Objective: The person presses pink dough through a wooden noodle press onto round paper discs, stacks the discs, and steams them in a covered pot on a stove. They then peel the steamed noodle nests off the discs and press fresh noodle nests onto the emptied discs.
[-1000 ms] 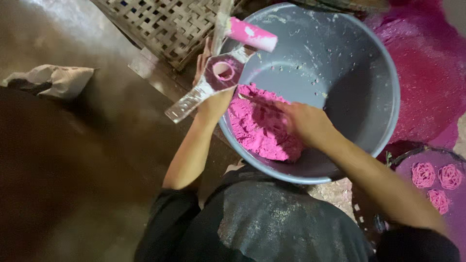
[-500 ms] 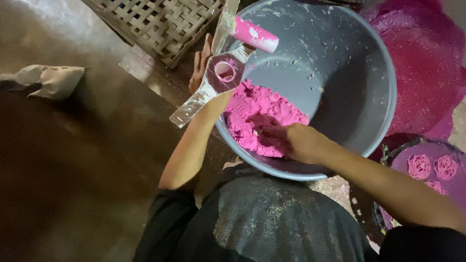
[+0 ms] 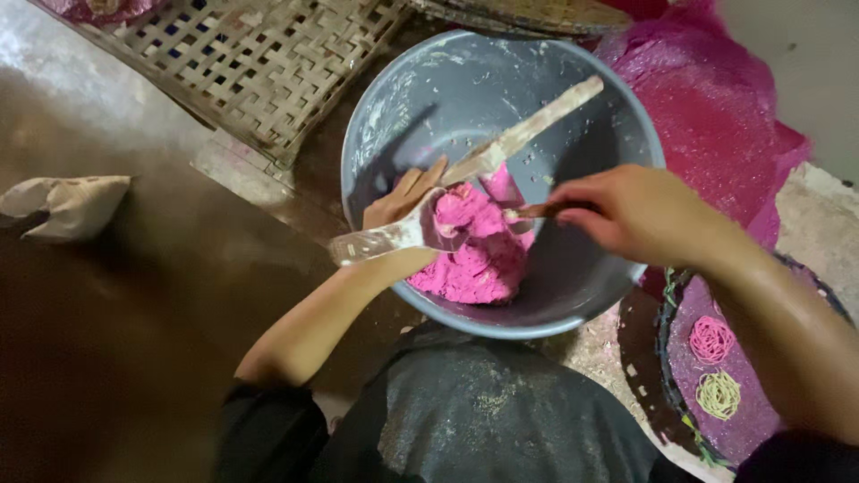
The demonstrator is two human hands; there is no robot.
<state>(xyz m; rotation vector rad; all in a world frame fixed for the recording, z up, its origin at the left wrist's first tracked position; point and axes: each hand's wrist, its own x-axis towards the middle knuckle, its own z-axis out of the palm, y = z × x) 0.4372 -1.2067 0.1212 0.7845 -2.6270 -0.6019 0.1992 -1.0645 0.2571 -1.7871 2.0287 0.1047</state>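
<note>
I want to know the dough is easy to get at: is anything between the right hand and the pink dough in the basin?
Only the thin tool the right hand holds, reaching the pink dough in the grey basin.

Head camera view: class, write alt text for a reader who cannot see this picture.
Seen from above, a person's left hand holds a dough-smeared press over pink dough in a grey basin, while the right hand works a thin stick at it. Noodle coils lie on a tray at lower right.
</note>
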